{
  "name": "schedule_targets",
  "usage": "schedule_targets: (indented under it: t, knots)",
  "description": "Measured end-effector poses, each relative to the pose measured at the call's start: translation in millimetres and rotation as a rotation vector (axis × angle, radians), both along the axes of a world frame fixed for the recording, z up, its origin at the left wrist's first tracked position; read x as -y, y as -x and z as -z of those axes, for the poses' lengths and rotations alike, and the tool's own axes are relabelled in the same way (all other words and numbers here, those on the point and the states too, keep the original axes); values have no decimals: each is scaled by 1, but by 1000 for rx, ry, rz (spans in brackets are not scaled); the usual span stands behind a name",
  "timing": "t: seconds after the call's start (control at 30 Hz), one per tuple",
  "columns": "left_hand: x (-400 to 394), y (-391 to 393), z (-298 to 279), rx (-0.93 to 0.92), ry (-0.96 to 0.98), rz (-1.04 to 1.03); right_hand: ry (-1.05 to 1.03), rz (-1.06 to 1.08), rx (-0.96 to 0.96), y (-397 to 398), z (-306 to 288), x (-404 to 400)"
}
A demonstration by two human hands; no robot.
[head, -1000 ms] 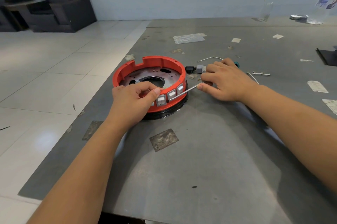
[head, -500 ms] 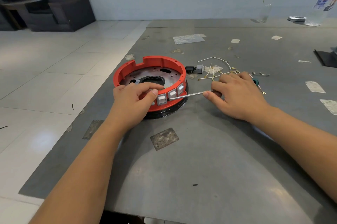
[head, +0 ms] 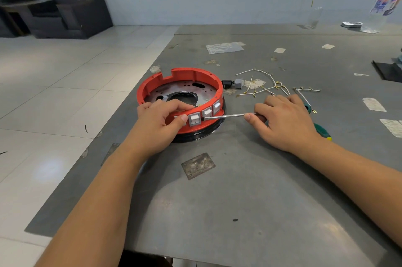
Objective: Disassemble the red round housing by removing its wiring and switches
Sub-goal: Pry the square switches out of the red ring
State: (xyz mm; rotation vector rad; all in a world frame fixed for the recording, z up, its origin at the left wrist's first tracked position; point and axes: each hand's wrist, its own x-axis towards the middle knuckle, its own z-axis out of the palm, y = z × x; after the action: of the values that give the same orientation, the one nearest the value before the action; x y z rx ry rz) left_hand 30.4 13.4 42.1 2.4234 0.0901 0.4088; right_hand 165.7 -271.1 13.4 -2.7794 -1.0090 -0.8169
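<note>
Gripping the housing [head: 185, 84] rim, the left hand [head: 158, 125] curled; the right hand [head: 282, 121] pinched a screwdriver [head: 228, 116] against the switches [head: 194, 119].

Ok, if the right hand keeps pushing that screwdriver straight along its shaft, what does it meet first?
The right hand aims the screwdriver leftward at the red housing. Its tip already looks to be at the edge of a grey switch, so it would likely meet that switch first, though the depth is unclear.
</note>
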Motion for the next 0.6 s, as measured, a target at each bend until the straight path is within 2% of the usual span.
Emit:
schedule_targets:
  t: [0.27,0.47,0.6]
  knots:
    - [-6,-4,8,40,-91,9,-27,34,27,9,2,0]
    - [-4,-5,14,181,-116,25,-7,14,76,1,-1,0]
    - [-4,-6,17,205,-124,23,28,-27,127,-13,-7,-2]
